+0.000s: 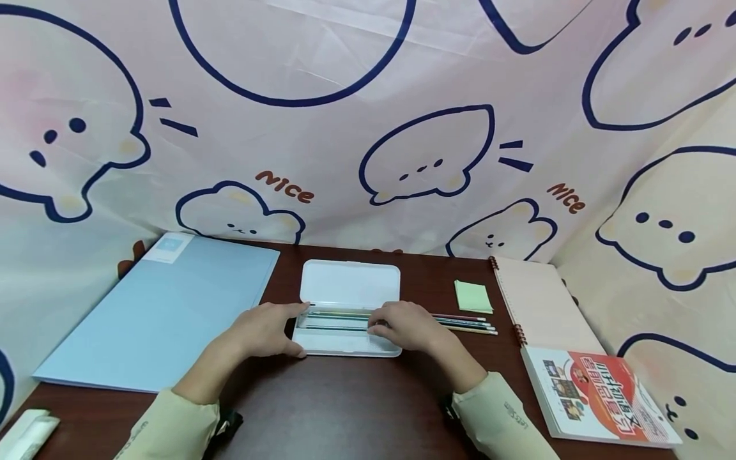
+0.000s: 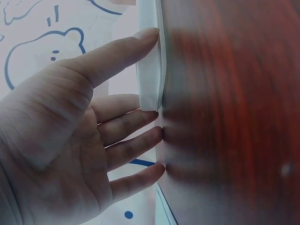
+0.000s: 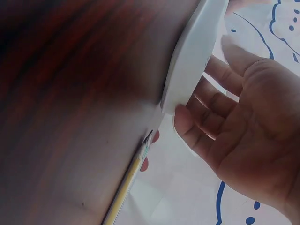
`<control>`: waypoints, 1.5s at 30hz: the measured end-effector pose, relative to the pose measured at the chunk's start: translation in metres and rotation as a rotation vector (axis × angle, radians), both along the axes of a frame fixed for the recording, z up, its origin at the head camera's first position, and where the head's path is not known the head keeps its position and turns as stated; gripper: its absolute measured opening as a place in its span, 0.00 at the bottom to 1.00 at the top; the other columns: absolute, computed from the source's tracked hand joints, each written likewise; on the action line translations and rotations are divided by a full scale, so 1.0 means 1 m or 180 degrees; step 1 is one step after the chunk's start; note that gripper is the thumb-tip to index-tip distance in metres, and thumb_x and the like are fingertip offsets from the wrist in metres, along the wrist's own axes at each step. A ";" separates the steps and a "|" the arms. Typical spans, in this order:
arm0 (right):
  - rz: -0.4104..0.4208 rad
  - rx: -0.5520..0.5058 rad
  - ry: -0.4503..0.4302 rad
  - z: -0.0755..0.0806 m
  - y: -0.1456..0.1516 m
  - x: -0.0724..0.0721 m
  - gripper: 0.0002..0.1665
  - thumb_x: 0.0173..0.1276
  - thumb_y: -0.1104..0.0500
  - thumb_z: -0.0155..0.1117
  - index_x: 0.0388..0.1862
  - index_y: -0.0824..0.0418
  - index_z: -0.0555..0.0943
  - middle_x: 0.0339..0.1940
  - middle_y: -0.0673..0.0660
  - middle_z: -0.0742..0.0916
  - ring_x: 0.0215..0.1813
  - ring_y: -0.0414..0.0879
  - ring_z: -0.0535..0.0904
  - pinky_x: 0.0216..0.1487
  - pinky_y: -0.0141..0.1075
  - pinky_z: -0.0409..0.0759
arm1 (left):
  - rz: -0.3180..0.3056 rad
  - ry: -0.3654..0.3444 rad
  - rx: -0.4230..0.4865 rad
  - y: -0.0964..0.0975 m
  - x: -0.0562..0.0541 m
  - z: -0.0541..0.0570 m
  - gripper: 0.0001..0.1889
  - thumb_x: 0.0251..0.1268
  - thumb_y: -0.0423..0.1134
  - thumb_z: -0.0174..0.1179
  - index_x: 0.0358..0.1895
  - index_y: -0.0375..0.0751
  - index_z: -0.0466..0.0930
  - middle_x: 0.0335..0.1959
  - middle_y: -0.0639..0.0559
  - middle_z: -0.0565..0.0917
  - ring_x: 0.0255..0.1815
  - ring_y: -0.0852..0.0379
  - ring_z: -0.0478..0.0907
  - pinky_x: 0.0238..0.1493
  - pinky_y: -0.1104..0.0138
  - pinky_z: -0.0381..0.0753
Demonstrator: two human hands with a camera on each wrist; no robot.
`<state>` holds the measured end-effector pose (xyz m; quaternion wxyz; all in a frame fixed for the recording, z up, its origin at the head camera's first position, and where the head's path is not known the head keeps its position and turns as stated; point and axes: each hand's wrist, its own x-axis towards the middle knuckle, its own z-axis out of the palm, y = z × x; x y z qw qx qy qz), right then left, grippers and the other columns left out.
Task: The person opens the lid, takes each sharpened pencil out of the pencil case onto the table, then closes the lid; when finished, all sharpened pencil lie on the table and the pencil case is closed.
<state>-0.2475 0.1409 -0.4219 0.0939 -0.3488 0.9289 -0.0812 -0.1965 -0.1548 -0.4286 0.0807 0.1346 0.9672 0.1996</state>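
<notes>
A white pencil case (image 1: 349, 281) lies with its lid folded back, several pencils (image 1: 336, 314) lengthwise inside it. My left hand (image 1: 261, 329) holds its left end, thumb at the near corner and index finger near the hinge. In the left wrist view the thumb (image 2: 126, 49) presses the case's side wall and the other fingers reach past its end. My right hand (image 1: 408, 324) is over the right part of the case, fingertips down by the pencils inside. The case wall (image 3: 192, 61) hides those fingertips in the right wrist view; I cannot tell whether they pinch a pencil.
More pencils (image 1: 468, 324) lie right of the case, one with its sharpened tip (image 3: 149, 138) near it. A blue folder (image 1: 167, 306) is at left, a white packet (image 1: 29, 434) at near left. Green sticky notes (image 1: 473, 297), a spiral notebook (image 1: 546, 303) and a book (image 1: 598, 396) are at right.
</notes>
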 end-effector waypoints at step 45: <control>-0.0527 -0.0817 -0.0095 0.040 0.121 -0.009 0.11 0.69 0.64 0.68 0.47 0.52 0.88 0.40 0.47 0.89 0.39 0.40 0.80 0.40 0.34 0.81 | -0.0067 0.0023 0.0010 -0.001 0.000 0.003 0.47 0.45 0.55 0.80 0.72 0.45 0.74 0.64 0.43 0.82 0.62 0.43 0.79 0.56 0.43 0.79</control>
